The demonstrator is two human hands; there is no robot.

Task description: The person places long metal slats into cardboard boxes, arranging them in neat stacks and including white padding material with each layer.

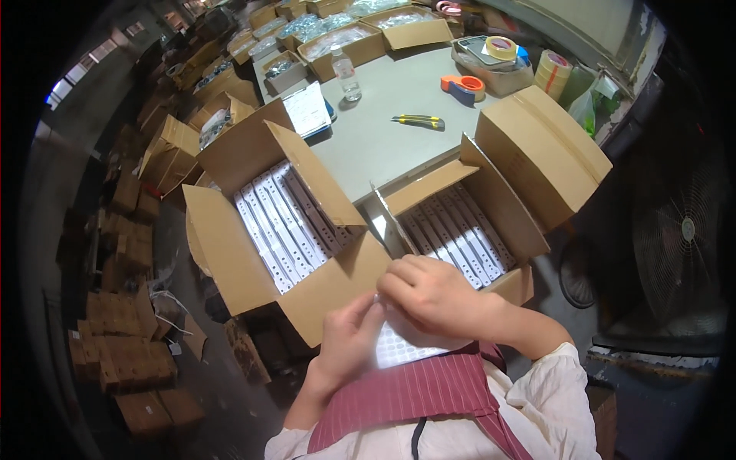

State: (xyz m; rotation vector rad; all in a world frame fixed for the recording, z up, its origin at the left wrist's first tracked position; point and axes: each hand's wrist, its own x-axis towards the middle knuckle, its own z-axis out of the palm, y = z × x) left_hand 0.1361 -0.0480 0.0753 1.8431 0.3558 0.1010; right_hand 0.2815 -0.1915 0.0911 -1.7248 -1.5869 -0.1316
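Observation:
Close to my body, a white sheet with rows of round stickers (pixel 400 351) is held between both hands. My left hand (pixel 346 343) pinches its left edge, thumb and fingers closed. Over its upper part lies my right hand (pixel 438 297), fingers curled, their tips meeting the left thumb at the sheet's top corner. Whatever is between those right fingertips is hidden. Just beyond the hands stands an open carton (pixel 502 201) packed with a row of white, hole-punched strips (pixel 460 234). Another open carton (pixel 218 230) to its left holds similar strips (pixel 277 222).
A closed carton (pixel 537 146) stands at the right. On the table (pixel 383 146) are a yellow-black utility knife (pixel 418 121), an orange tape dispenser (pixel 463 87), a water bottle (pixel 346 75) and a clipboard (pixel 308 111). A large fan (pixel 682 230) is at far right; stacked cartons (pixel 130 353) fill the left.

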